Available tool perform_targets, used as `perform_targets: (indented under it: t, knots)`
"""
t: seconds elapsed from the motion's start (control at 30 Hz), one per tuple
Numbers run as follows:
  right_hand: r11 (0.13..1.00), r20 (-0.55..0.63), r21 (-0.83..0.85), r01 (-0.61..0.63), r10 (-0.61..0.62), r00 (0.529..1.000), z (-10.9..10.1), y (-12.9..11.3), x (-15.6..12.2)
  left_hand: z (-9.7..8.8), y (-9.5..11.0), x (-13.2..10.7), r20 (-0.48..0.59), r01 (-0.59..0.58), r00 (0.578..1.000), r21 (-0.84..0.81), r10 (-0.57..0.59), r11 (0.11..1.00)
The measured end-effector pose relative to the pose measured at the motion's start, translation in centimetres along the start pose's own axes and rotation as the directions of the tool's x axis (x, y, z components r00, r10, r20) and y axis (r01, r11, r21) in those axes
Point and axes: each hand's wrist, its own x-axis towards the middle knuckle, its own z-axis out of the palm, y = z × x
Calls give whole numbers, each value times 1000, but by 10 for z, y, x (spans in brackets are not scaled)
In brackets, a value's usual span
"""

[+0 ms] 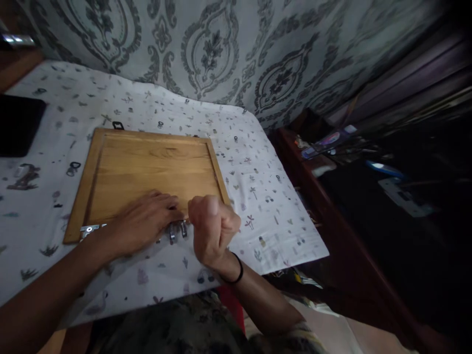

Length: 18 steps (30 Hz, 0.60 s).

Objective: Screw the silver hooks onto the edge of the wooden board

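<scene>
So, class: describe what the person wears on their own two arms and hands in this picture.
Both forearms are bare, with no sleeves in view and no gloves. The right hand has a thin black band round its wrist. The left hand shows no ring, watch or band.

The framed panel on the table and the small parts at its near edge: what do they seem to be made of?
The framed panel looks like wood, honey-coloured with a smooth, perhaps varnished finish: grain lines and a darker knot show. The small parts and the plate at its near edge look like bright metal, since they glint silver. The left hand rests flat on the panel; the right hand is closed beside the parts.
</scene>
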Motion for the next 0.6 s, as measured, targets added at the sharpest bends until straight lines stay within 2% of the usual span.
perform_targets:
  t: [0.07, 0.1, 0.13, 0.2, 0.23, 0.33, 0.43, 0.53, 0.6]
  knots:
    - [986, -223, 155, -63, 97, 970, -1, -2, 7, 0, -1, 1, 16, -2, 1000, 55, 1, 998]
    - [966, -267, 242, -92, 158, 951, -2, -2, 13, 0, -1, 2, 23, -2, 1000, 82, 0, 997]
    - [939, -254, 317, -132, 219, 942, -5, -2, 19, 0, -1, 2, 29, -2, 1000, 101, -1, 995]
    - [870, -141, 439, -225, 314, 939, -14, -1, 29, -1, 0, 3, 36, -13, 999, 120, 8, 993]
    - [852, -87, 464, -242, 316, 945, -19, 1, 32, -2, 0, 3, 38, -21, 999, 126, 17, 992]
    - [852, 101, 457, -254, 234, 967, -32, 7, 35, -3, 0, 3, 15, -42, 999, 147, 41, 988]
    - [899, 256, 382, -216, 122, 959, -43, 9, 39, -3, -2, 3, -14, -77, 997, 166, 80, 983]
    - [893, 401, 393, -220, 49, 915, -48, 8, 49, -3, -4, 3, -44, -114, 991, 167, 123, 979]
    - [832, 526, 454, -319, 39, 849, -48, 10, 56, -3, -7, 3, -75, -142, 985, 160, 155, 977]
